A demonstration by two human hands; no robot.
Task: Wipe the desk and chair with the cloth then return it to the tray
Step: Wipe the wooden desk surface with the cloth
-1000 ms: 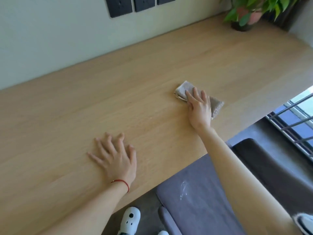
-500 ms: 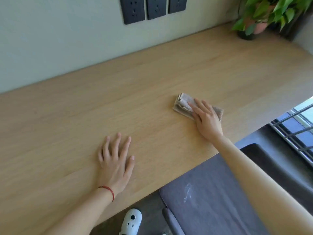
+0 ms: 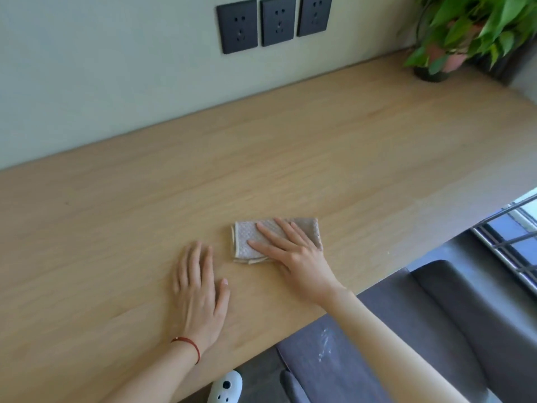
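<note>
Right hand lies flat, palm down, fingers spread and extended on top of the folded beige waffle-textured cloth. No clench, no pinch: the hand is open and presses the cloth from above, nothing grasped. The cloth lies flat on the light wooden desk, near the front edge, roughly mid-length. Its left part sticks out past the fingertips; its right part is under the palm and fingers, with a strip showing along the hand's far side. Layered hems visible at the cloth's near-left corner.

Left hand also flat on the desk, palm down, fingers together, pointing toward the wall, holding nothing. It sits just left of the cloth, close but not touching, a little nearer the front edge. Thin red string bracelet on the left wrist.

Far right corner of the desk: green leafy plant in a dark pot, well apart from the cloth. Three black wall sockets in a row on the pale wall above the back edge.

Below the front edge: grey upholstered chair with a whitish smear on the seat. White perforated clog shoe on the dark floor beside it. Metal railing at the right.
</note>
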